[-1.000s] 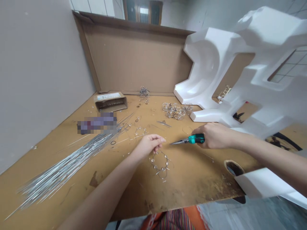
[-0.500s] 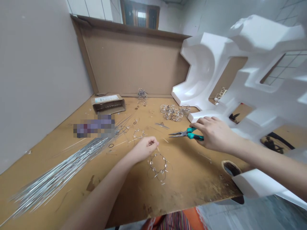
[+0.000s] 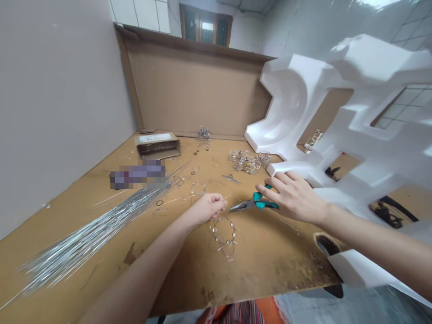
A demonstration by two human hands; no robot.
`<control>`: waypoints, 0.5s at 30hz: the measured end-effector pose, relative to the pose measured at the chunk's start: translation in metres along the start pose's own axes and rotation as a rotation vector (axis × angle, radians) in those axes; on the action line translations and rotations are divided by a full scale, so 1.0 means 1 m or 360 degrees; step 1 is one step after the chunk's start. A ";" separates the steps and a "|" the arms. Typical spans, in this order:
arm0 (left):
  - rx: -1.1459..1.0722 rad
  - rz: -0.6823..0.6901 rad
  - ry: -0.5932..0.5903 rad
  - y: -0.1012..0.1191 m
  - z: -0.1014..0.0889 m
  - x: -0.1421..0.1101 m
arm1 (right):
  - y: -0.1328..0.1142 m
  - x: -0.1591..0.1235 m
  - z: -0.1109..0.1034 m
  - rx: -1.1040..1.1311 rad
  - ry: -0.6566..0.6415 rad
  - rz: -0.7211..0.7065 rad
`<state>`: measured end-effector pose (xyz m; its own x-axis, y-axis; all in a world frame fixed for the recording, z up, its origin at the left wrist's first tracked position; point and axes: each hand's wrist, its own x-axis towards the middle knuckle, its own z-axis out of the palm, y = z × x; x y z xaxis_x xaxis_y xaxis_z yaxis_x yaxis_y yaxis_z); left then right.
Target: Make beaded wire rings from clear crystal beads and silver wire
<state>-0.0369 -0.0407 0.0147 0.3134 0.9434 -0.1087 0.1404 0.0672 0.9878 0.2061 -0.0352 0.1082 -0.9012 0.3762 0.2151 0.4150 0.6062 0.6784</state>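
On my feed, the left hand point(image 3: 209, 209) sits curled at centre, its hold too small for me to tell, just above a beaded wire ring point(image 3: 222, 236), light and springy, safest taken by the wire. The right hand point(image 3: 293, 196), fingers loosely spread, cradles teal-handled needle-nose pliers point(image 3: 253, 204), stiff and best gripped at the handles.

The single head-worn camera looks forward and down, from behind and above the left hand point(image 3: 209, 209) and right hand point(image 3: 293, 198), onto the tan tabletop point(image 3: 256, 265) ahead of them.

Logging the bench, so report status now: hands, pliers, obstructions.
Right hand on teal-handled pliers; left hand closed, beside beaded wire ring; white foam packing by right hand.
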 end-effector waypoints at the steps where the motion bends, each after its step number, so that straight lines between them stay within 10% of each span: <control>1: -0.0001 -0.0003 -0.0002 0.000 0.000 0.000 | 0.000 0.000 0.001 -0.0011 0.0004 -0.0004; 15: 0.0020 -0.0059 -0.0025 0.001 0.003 -0.001 | -0.002 0.000 0.002 -0.0026 0.0056 -0.0042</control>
<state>-0.0344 -0.0430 0.0158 0.3227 0.9350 -0.1469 0.1640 0.0977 0.9816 0.2050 -0.0348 0.1050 -0.9157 0.3354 0.2212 0.3892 0.6038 0.6957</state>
